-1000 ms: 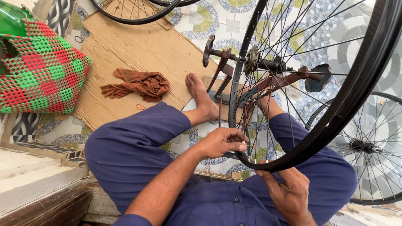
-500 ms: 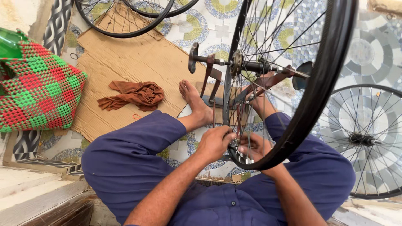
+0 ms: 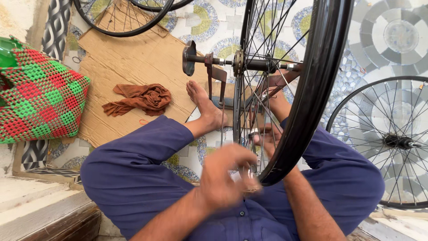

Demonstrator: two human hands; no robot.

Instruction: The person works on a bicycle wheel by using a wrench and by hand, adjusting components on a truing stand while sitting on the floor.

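Four wheels show in all. One big wheel stands upright on a stand between the person's legs, and its rim comes down to the lap, near both hands. A second wheel lies flat on the tiled floor at the right. Parts of two more wheels lie at the top edge, one over the other, partly on the cardboard.

Below these in size come one woven bag, red and green, at the left, and one brown rag on the cardboard, well apart from the hands.

Two hands work at the bottom of the big wheel. The left hand is blurred by motion just beside the rim; its fingers look curled, but I cannot tell whether they hold something. The right hand is behind the spokes, fingers bent toward them, and whether it grips a spoke or a small tool I also cannot tell.

I judge that the person is adjusting spokes near the rim, one after another. The next move seems to need a firm hold on one spoke end and a small, careful turn.
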